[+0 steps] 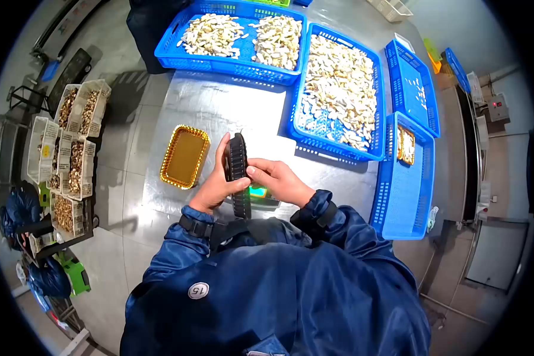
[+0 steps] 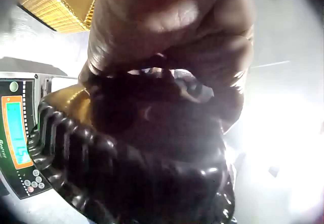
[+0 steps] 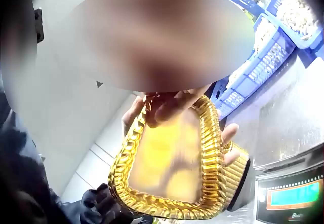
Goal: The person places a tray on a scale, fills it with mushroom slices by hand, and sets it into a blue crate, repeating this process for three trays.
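Note:
Between my two hands a rectangular tray [image 1: 237, 172] stands on edge, its ribbed black outside showing in the head view. Its shiny gold inside and fluted rim [image 3: 212, 163] face the right wrist camera. My left hand [image 1: 213, 191] grips the tray from its black side, thumb and fingers spread along it. My right hand [image 1: 283, 181] pinches the rim from the gold side, its fingers reaching inside the tray. Just beyond the hands a digital scale [image 2: 20, 138] with a lit display sits partly hidden. A second gold tray [image 1: 185, 158] lies flat on the table, left of the left hand.
Blue crates [image 1: 288, 74] of pale sliced pieces [image 1: 341, 77] line the back and right of the metal table [image 1: 193, 98]. A nearer right crate [image 1: 403, 202] holds one filled gold tray [image 1: 406, 145]. White baskets [image 1: 95, 133] of brown pieces stand off to the left.

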Available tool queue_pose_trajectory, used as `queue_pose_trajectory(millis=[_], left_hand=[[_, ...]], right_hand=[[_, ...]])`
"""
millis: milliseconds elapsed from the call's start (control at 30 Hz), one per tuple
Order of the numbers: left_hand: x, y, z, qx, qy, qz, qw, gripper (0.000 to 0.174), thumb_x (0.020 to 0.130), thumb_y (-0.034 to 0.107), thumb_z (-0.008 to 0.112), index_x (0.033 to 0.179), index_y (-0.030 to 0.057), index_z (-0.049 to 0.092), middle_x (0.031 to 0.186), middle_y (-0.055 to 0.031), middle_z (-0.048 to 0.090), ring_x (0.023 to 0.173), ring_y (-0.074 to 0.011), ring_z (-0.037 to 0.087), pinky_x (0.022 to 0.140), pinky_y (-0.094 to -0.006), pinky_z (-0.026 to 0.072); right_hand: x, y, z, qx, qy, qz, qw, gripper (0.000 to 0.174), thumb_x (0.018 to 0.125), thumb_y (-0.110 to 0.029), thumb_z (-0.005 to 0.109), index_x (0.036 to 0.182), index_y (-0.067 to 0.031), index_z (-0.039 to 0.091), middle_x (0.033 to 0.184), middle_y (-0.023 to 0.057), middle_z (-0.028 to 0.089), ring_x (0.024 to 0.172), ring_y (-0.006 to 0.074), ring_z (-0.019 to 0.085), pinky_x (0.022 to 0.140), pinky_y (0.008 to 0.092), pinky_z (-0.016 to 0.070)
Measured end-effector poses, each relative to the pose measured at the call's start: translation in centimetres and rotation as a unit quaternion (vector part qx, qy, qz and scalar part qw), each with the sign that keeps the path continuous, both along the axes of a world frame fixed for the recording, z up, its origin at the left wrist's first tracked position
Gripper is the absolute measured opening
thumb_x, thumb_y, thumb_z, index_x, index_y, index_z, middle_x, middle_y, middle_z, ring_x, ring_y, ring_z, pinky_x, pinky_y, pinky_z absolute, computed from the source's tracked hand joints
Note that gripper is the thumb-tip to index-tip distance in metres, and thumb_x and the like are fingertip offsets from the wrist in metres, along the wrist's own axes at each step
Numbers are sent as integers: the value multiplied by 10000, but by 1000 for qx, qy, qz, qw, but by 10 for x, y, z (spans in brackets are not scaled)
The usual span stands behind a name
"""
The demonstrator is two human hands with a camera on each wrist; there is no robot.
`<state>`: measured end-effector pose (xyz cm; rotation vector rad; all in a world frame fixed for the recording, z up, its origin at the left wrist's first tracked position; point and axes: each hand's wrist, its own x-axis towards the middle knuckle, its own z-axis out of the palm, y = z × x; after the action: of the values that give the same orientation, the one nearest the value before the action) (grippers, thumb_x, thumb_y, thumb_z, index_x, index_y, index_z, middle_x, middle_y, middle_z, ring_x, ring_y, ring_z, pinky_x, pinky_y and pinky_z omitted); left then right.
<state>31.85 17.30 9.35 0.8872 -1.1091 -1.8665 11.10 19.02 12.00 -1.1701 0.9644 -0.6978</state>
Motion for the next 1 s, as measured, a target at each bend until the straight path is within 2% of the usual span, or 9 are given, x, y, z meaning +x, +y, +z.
queue_pose_trajectory(millis=[167, 267, 333, 533, 600, 733, 800, 867, 1000], left_hand=[[46, 28, -40, 244, 266, -22, 932, 972, 845, 325, 816, 1626, 92, 285, 1535, -207, 468, 1338, -365, 561, 1119, -530, 490], [65, 42, -49, 224, 454, -116, 854, 1073, 834, 487, 812, 1636, 52, 247, 1641, -244, 330, 1451, -532, 389, 1177, -676, 368], [63, 53, -52, 178, 486, -19, 855, 1122, 831, 492, 839, 1657, 96, 191, 1700, -197, 197, 1471, -521, 365, 1131, -767, 350], [91, 51, -55, 91, 465, -6, 881, 1042, 866, 660, 728, 1663, 205, 234, 1674, -199, 296, 1531, -530, 230, 1130, -814, 281], [84, 49, -44, 78, 544, 7, 836, 1033, 879, 704, 685, 1664, 208, 231, 1669, -215, 296, 1524, -526, 248, 1107, -809, 322], [112, 37, -50, 122, 426, 131, 887, 951, 916, 607, 712, 1604, 66, 338, 1526, -285, 481, 1318, -467, 568, 1076, -626, 496], [159, 25, -125, 213, 281, 231, 907, 678, 1017, 409, 661, 1529, 25, 436, 1450, -236, 577, 1238, -374, 647, 1047, -539, 546], [158, -4, -78, 170, 185, 138, 958, 393, 1057, 171, 606, 1404, 3, 534, 1294, -148, 677, 1104, -260, 696, 965, -408, 589], [171, -50, -101, 26, -272, 201, 941, 337, 1038, 195, 638, 1311, 5, 585, 1179, -148, 724, 966, -263, 714, 857, -375, 568]], right_hand=[[-7, -1, 4, -121, 256, -180, 942, 309, 1037, -165, 473, 1261, 11, 593, 977, 322, 664, 918, 496, 662, 791, 483, 523], [-26, -12, 3, -251, 290, -267, 884, 229, 1060, -158, 537, 1210, 2, 605, 925, 270, 677, 863, 448, 677, 756, 457, 529], [-29, -15, 6, -287, 343, -265, 854, 212, 1050, -190, 603, 1179, -22, 616, 968, 205, 668, 876, 401, 678, 748, 433, 538], [-12, -13, -59, -439, 503, 19, 745, 284, 910, -153, 643, 1193, -144, 669, 996, 61, 647, 977, 271, 671, 749, 397, 574], [-10, -7, -86, -440, 513, 40, 736, 326, 901, -156, 619, 1222, -150, 672, 1009, 42, 656, 975, 264, 659, 779, 390, 568], [-8, 1, -96, -397, 507, 39, 764, 386, 909, -200, 690, 1291, -158, 647, 1085, 47, 653, 1031, 273, 647, 846, 425, 556], [-8, -1, -87, -379, 502, 55, 775, 437, 912, -223, 718, 1335, -162, 629, 1144, 71, 652, 1063, 287, 644, 878, 426, 553], [-13, 1, -81, -390, 477, 36, 787, 450, 915, -225, 718, 1350, -159, 624, 1175, 84, 654, 1094, 304, 643, 903, 433, 552], [-38, 16, -58, -321, 451, -60, 831, 480, 938, -174, 702, 1405, -146, 591, 1342, 159, 618, 1162, 377, 637, 982, 437, 541]])
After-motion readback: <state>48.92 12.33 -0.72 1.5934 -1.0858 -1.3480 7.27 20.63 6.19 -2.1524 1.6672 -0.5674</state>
